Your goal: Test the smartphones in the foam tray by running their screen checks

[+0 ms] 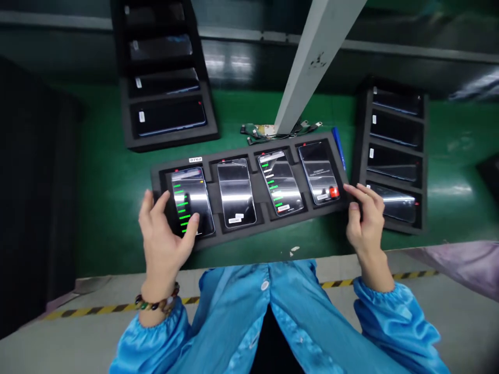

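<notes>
A dark foam tray [266, 223] lies slightly tilted in front of me, with several smartphones in its slots. My left hand [166, 236] is at its left end, fingers spread, with the thumb over the lower part of the leftmost phone [195, 195], whose screen shows green bars. Beside that is a phone [237, 189] with a dark screen and white labels. The third phone [283, 182] also displays green bars. A phone with a red patch [317, 171] sits at the right end. My right hand [365, 215] has its fingers stretched toward the tray's right edge, its fingertips at that edge.
Behind on the left stands a foam tray of phones [171, 139]; another phone tray [360, 156] is at the right. A grey post [307, 67] rises behind the middle tray, with cables [273, 136] at its base. A blue pen-like tool [338, 147] lies nearby on the green table [105, 218].
</notes>
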Demonstrator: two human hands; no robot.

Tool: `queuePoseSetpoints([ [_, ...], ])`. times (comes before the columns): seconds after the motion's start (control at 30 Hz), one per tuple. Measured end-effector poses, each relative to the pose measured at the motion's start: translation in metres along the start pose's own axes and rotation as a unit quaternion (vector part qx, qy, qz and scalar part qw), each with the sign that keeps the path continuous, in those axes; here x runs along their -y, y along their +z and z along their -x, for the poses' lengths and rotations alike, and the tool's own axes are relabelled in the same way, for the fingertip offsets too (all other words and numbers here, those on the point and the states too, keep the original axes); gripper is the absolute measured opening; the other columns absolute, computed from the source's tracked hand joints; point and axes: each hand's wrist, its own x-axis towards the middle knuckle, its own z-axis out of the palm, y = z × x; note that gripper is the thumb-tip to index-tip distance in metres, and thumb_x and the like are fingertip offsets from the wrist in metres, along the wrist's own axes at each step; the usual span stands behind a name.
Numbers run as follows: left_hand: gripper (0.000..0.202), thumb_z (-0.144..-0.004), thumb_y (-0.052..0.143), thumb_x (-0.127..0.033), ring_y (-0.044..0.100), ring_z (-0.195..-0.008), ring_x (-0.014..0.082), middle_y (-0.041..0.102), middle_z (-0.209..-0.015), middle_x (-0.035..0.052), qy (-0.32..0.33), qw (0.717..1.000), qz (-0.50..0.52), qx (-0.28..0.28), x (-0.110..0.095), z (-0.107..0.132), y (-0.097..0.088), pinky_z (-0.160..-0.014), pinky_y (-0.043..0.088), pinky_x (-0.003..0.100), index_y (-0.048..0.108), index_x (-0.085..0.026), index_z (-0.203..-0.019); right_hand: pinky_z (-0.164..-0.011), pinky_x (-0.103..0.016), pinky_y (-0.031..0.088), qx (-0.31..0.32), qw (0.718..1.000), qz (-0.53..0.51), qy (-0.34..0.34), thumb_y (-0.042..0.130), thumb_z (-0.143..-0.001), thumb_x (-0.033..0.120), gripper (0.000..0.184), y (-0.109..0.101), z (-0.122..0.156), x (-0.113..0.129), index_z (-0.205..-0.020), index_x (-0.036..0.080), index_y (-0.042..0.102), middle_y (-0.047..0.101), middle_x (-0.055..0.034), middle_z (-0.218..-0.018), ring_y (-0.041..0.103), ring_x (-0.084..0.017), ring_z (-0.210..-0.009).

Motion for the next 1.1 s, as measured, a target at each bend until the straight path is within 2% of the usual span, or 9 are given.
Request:
queuePoseSetpoints([
  [0.07, 0.073, -0.103, 0.069, -0.05, 0.033, -0.168, 0.0411, 0.04, -0.175, 0.0178, 0.0, 1.0, 0.008, -0.011, 0.007, -0.01, -0.001, -0.138, 0.032, 0.065, 0.045, -0.025, -0.167, -0.125, -0.062, 0.041, -0.016, 1.0, 0.001, 0.016, 0.046, -0.113, 0.036, 0.044, 0.005, -0.003, 0.003, -0.151, 0.027, 0.065, 0.07, -0.0126, -0.148, 0.058, -0.033, -0.147],
  [0.2, 0.068, -0.105, 0.065, -0.053, 0.042, -0.164, 0.0395, 0.05, -0.167, 0.0227, 0.0, 1.0, 0.018, -0.015, 0.022, -0.032, -0.004, -0.136, 0.035, 0.062, 0.05, -0.019, -0.162, -0.124, -0.064, 0.037, 0.032, 0.999, 0.008, 0.035, 0.042, -0.114, 0.042, 0.048, 0.021, -0.015, 0.011, -0.157, 0.027, 0.058, 0.066, -0.0142, -0.154, 0.056, -0.035, -0.148],
  [0.3, 0.068, -0.104, 0.065, -0.055, 0.046, -0.161, 0.0391, 0.054, -0.165, 0.0227, -0.016, 0.999, 0.028, -0.006, 0.028, -0.042, -0.006, -0.134, 0.038, 0.061, 0.052, -0.019, -0.161, -0.122, -0.062, 0.04, 0.035, 0.998, -0.007, 0.045, 0.043, -0.114, 0.046, 0.049, 0.031, -0.016, 0.021, -0.156, 0.026, 0.056, 0.064, -0.0156, -0.154, 0.055, -0.035, -0.146],
  [0.5, 0.065, -0.104, 0.064, -0.059, 0.059, -0.148, 0.0377, 0.063, -0.156, 0.0182, -0.049, 0.998, 0.043, -0.002, 0.041, -0.037, -0.015, -0.128, 0.045, 0.058, 0.058, -0.022, -0.157, -0.109, -0.061, 0.048, 0.003, 0.996, -0.024, 0.086, 0.046, -0.113, 0.051, 0.041, 0.029, 0.002, 0.032, -0.133, 0.022, 0.066, 0.071, -0.0154, -0.131, 0.06, -0.035, -0.123],
  [0.57, 0.059, -0.105, 0.062, -0.058, 0.059, -0.148, 0.0372, 0.065, -0.152, 0.0169, -0.038, 0.999, 0.039, 0.005, 0.045, -0.033, -0.018, -0.128, 0.045, 0.058, 0.063, -0.024, -0.153, -0.109, -0.061, 0.049, -0.009, 0.995, -0.03, 0.09, 0.048, -0.113, 0.05, 0.04, 0.025, 0.004, 0.031, -0.135, 0.022, 0.066, 0.071, -0.0156, -0.131, 0.061, -0.035, -0.123],
  [0.67, 0.051, -0.107, 0.061, -0.056, 0.054, -0.153, 0.0371, 0.065, -0.149, 0.0165, -0.019, 0.999, 0.031, 0.013, 0.045, -0.029, -0.021, -0.131, 0.041, 0.058, 0.069, -0.025, -0.147, -0.12, -0.061, 0.047, -0.018, 0.996, -0.066, 0.048, 0.049, -0.113, 0.043, 0.04, 0.02, -0.002, 0.028, -0.145, 0.024, 0.063, 0.067, -0.0155, -0.146, 0.06, -0.034, -0.14],
  [0.83, 0.043, -0.107, 0.061, -0.056, 0.052, -0.152, 0.0366, 0.057, -0.155, 0.0126, -0.026, 0.999, 0.02, 0.019, 0.037, -0.03, -0.018, -0.13, 0.044, 0.059, 0.079, -0.029, -0.135, -0.127, -0.059, 0.044, 0.083, 0.992, -0.095, -0.013, 0.045, -0.115, 0.039, 0.039, 0.019, -0.016, 0.025, -0.143, 0.028, 0.069, 0.073, -0.0092, -0.144, 0.055, -0.031, -0.152],
  [1.0, 0.051, -0.111, 0.052, -0.057, 0.045, -0.153, 0.0405, 0.059, -0.14, 0.0166, -0.041, 0.998, -0.02, 0.035, 0.035, -0.037, -0.014, -0.128, 0.043, 0.064, 0.073, -0.026, -0.146, -0.131, -0.065, 0.037, 0.121, 0.991, -0.059, -0.014, 0.04, -0.115, 0.041, 0.047, 0.023, -0.024, 0.024, -0.157, 0.029, 0.059, 0.068, -0.0077, -0.154, 0.045, -0.034, -0.159],
  [1.1, 0.052, -0.113, 0.048, -0.056, 0.045, -0.153, 0.0424, 0.057, -0.145, 0.0181, -0.045, 0.997, -0.037, 0.043, 0.031, -0.038, -0.015, -0.127, 0.041, 0.067, 0.072, -0.027, -0.148, -0.131, -0.065, 0.039, 0.121, 0.99, -0.064, -0.013, 0.04, -0.115, 0.042, 0.048, 0.023, -0.026, 0.024, -0.158, 0.03, 0.057, 0.065, -0.0076, -0.157, 0.044, -0.034, -0.16],
])
